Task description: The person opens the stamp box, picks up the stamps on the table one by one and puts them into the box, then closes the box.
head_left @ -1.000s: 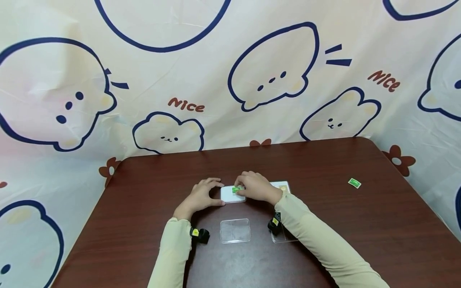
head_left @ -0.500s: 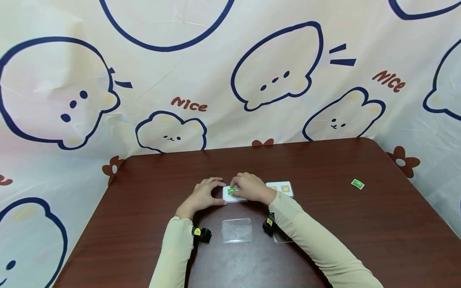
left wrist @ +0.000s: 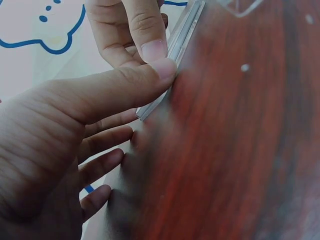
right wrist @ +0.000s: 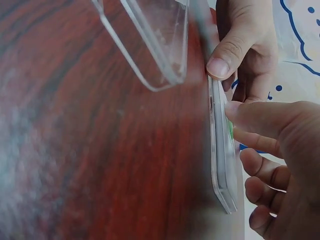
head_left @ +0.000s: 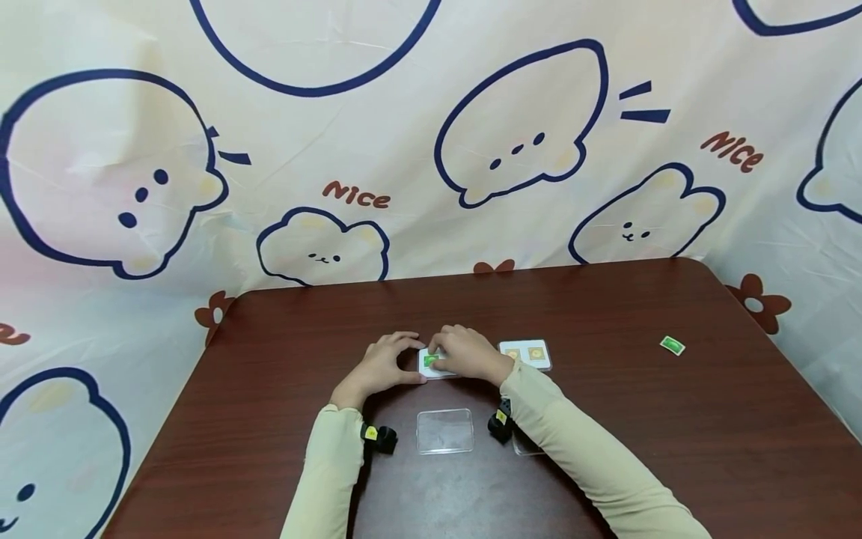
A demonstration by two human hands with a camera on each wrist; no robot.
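My left hand (head_left: 380, 365) holds the left end of a thin white case with clear edges (head_left: 438, 373). Its thumb sits at the near edge and its fingers reach the far edge. A small green stamp-like piece with a white border (head_left: 430, 361) is on the case's left part. Thumb and fingers of my right hand (head_left: 471, 353) pinch that piece, partly covering it. In the right wrist view, a sliver of the green piece (right wrist: 230, 128) shows above the case (right wrist: 222, 165); whether it touches the surface I cannot tell.
Right of the hands lies a second white case (head_left: 524, 356) bearing two tan squares. A clear plastic cover (head_left: 445, 432) lies nearer on the brown table (head_left: 269, 449); another clear cover (head_left: 527, 444) is mostly under the right forearm. A second green piece (head_left: 672, 345) lies far right.
My right hand has slid left with the green piece, from the middle of the case to its left part. More of the second case is uncovered. The left hand stays on the case.
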